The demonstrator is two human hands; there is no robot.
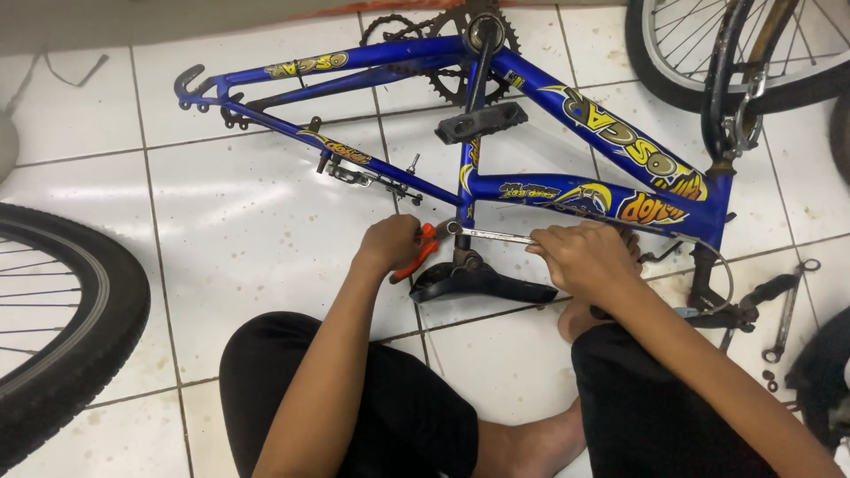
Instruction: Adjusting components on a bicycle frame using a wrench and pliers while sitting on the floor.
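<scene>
A blue bicycle frame (531,190) with yellow graphics lies upside down on the white tiled floor. Its black saddle (482,281) rests on the floor under the seat post clamp (462,228). My left hand (388,243) grips orange-handled pliers (418,255) whose jaws meet the clamp. My right hand (584,257) holds the far end of a silver wrench (496,235) that also reaches the clamp. The crank with black pedal (481,122) and chainring (452,53) sits higher up.
A detached black wheel (62,327) lies at the left. The front wheel (708,53) and fork are at the top right. A spare wrench (788,310) and small nuts lie on the floor at the right. My legs in black trousers fill the bottom.
</scene>
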